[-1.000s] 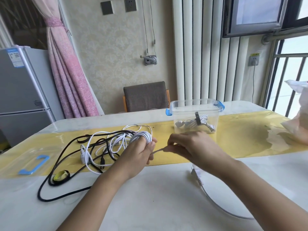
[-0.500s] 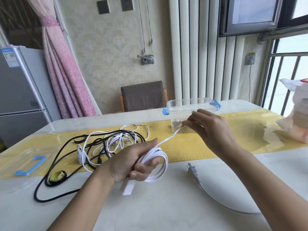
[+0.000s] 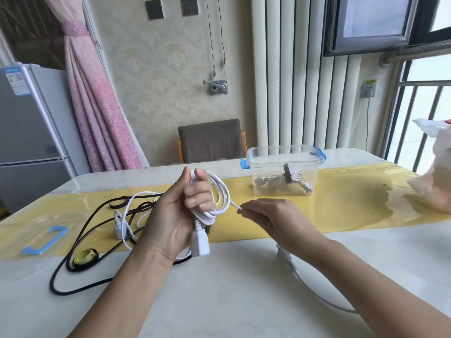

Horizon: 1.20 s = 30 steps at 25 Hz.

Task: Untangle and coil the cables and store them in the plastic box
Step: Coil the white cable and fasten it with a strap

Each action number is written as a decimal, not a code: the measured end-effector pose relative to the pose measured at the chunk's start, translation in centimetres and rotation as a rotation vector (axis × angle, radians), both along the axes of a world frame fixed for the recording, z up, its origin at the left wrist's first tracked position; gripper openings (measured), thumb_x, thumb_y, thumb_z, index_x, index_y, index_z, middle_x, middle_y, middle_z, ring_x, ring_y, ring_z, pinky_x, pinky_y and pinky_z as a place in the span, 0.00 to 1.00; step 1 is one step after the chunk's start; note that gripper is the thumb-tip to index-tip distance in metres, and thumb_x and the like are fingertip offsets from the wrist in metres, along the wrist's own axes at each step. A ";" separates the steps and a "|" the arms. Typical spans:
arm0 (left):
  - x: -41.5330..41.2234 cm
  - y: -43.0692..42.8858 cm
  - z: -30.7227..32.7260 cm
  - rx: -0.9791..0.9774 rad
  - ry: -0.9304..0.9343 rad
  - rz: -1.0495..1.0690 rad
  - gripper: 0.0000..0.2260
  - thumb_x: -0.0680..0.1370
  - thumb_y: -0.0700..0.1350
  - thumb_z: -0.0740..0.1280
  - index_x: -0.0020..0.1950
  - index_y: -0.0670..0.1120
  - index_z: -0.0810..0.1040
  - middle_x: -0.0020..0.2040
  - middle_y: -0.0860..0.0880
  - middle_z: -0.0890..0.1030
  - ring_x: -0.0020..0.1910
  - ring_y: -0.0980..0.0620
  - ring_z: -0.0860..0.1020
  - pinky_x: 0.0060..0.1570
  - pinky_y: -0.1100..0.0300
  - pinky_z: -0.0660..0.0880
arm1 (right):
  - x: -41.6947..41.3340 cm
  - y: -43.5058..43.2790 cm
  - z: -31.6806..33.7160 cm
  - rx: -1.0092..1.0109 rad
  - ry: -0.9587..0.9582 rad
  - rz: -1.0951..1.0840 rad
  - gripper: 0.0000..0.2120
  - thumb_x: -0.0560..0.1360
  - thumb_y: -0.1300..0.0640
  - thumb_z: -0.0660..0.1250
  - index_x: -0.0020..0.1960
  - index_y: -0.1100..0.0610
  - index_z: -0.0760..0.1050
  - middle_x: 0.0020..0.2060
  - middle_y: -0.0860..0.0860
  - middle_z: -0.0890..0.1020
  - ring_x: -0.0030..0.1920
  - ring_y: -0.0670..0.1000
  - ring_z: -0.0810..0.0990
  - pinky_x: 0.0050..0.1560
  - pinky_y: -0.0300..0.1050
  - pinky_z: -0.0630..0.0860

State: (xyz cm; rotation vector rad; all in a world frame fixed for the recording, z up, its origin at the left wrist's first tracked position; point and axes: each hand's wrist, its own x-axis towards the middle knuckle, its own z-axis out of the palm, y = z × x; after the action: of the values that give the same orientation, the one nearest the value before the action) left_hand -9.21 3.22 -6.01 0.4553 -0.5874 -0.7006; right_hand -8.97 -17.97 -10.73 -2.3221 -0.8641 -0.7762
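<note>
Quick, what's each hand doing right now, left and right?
Left hand: closed around the coiled white cable.
Right hand: closed, pinching that cable's loose end.

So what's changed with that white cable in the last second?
The left hand has lifted, with the white cable coil round its fingers. The right hand, stretched towards the plastic box half a second ago, has come back beside the coil, pinching the loose tail. Box and black cable stayed put.

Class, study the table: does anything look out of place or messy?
Yes. Black and white cables lie tangled together on the left of the table, not yet coiled. The box stands open, its lid lying far off at the left edge.
</note>
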 end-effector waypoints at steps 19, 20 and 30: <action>-0.6 -1.0 -3.3 1.643 -0.868 0.733 0.16 0.82 0.50 0.56 0.38 0.44 0.73 0.26 0.53 0.76 0.26 0.54 0.76 0.37 0.58 0.72 | -2.6 2.2 1.3 -0.260 0.149 -0.062 0.10 0.81 0.52 0.56 0.51 0.55 0.74 0.42 0.51 0.80 0.39 0.57 0.74 0.37 0.49 0.68; -0.8 -1.1 -3.1 1.624 -0.786 0.716 0.18 0.82 0.52 0.55 0.39 0.44 0.74 0.24 0.53 0.74 0.24 0.53 0.74 0.34 0.59 0.71 | -2.5 1.9 1.6 -0.206 0.107 -0.076 0.10 0.81 0.52 0.57 0.50 0.56 0.75 0.42 0.51 0.80 0.39 0.58 0.75 0.37 0.50 0.70; -2.2 -1.4 -0.6 1.254 -0.437 0.343 0.21 0.81 0.48 0.53 0.32 0.43 0.73 0.22 0.49 0.60 0.18 0.55 0.57 0.18 0.68 0.58 | -0.5 -1.5 2.3 0.122 -0.083 -0.232 0.15 0.77 0.48 0.58 0.48 0.56 0.79 0.37 0.51 0.77 0.33 0.55 0.75 0.32 0.52 0.74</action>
State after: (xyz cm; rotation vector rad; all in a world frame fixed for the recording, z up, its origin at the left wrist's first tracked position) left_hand -11.42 1.79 -6.59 1.8635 -0.3917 -0.5697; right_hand -9.42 -19.42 -8.43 -2.3196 -0.5697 -1.0003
